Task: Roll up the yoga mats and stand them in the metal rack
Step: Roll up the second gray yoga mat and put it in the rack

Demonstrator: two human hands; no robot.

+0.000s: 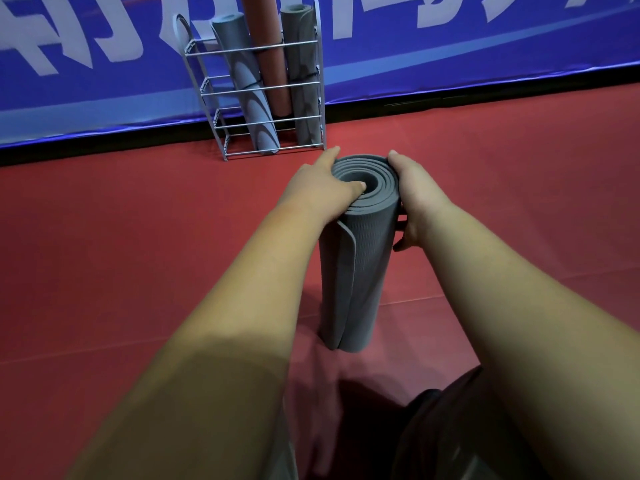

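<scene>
Left hand (pixel 322 183) pinches the top rim of the upright grey mat (pixel 360 265) at centre; right hand (pixel 417 199) grips its side. Rack (pixel 204 53) upper centre holds three rolls (pixel 247 74).

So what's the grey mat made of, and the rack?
The mat is probably soft foam or rubber with a matte grey finish. Its rolled end shows thick, spongy layers, and the outside has a fine dimpled texture. The rack looks like metal, silvery and a little shiny, since its thin straight bars catch the light. I can't tell whether it is painted or bare.
</scene>
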